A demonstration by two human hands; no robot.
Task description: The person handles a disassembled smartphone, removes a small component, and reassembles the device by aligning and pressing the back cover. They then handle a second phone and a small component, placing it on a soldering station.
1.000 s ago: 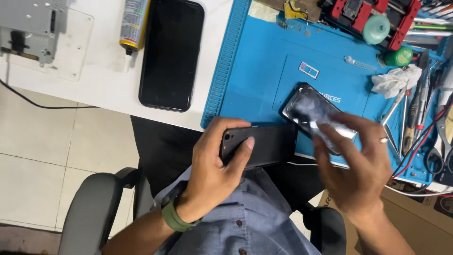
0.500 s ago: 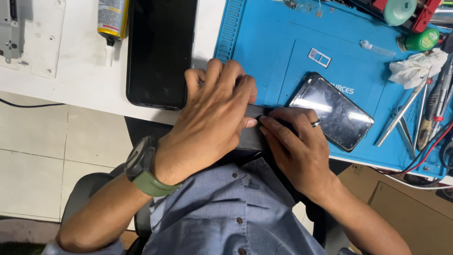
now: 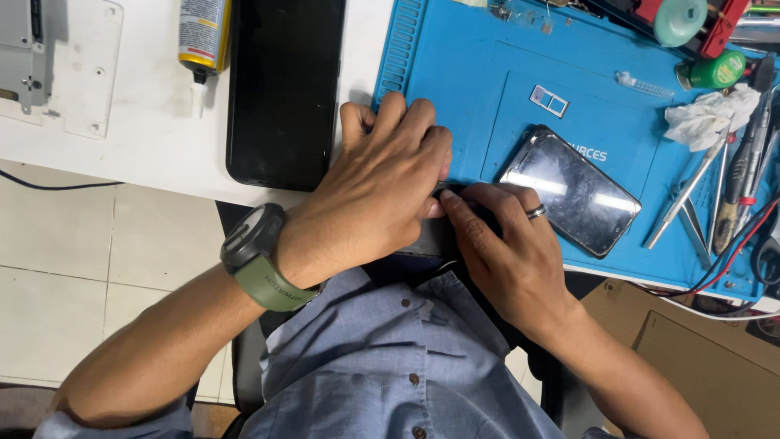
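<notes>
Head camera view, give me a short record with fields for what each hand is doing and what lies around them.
left hand: left hand spread over a dark phone-like device at the mat's near edge
right hand: right hand with a ring, fingertips pressing on the same device
mat: blue work mat
beside hands: smartphone lying screen up on the mat
left of mat: black tablet and a glue tube on the white table

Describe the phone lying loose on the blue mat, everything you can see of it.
The phone is a dark slab with rounded corners and a thin pale edge, lying flat and screen up on the blue mat, turned diagonally. Its glossy glass is dark and throws back bright streaks of light. The right hand is just beside its lower left corner; whether they touch is unclear. A small white tray lies apart above it.
</notes>
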